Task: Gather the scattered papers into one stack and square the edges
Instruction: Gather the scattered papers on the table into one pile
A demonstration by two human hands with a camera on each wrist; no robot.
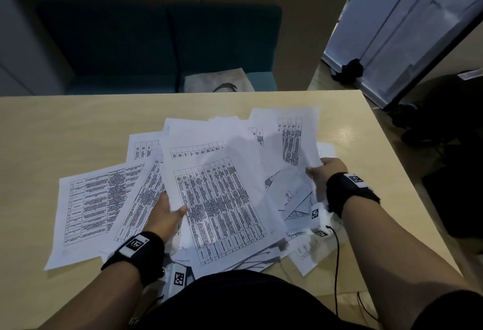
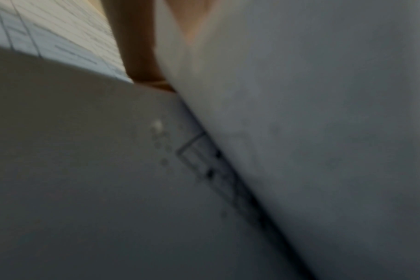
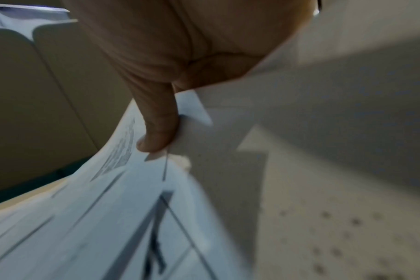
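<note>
Several white printed papers (image 1: pixel 222 199) lie in a loose, overlapping heap on the light wooden table (image 1: pixel 65 133). My left hand (image 1: pixel 170 214) grips the left edge of the central bunch, thumb on top and fingers hidden beneath. One finger (image 2: pixel 137 47) shows between blurred sheets (image 2: pixel 300 132) in the left wrist view. My right hand (image 1: pixel 324 170) pinches the right side of the heap, lifting sheets there. In the right wrist view the thumb (image 3: pixel 158 128) presses down on the curled papers (image 3: pixel 108 217). A table-printed sheet (image 1: pixel 91 212) lies flat at the left, outside both hands.
A dark teal sofa (image 1: pixel 156 47) with a pale bag (image 1: pixel 217 81) stands behind the table's far edge. A black cable (image 1: pixel 337 264) hangs from my right wrist over the near edge. A dark bag (image 1: pixel 449 147) and a white panel (image 1: pixel 407 29) are at the right.
</note>
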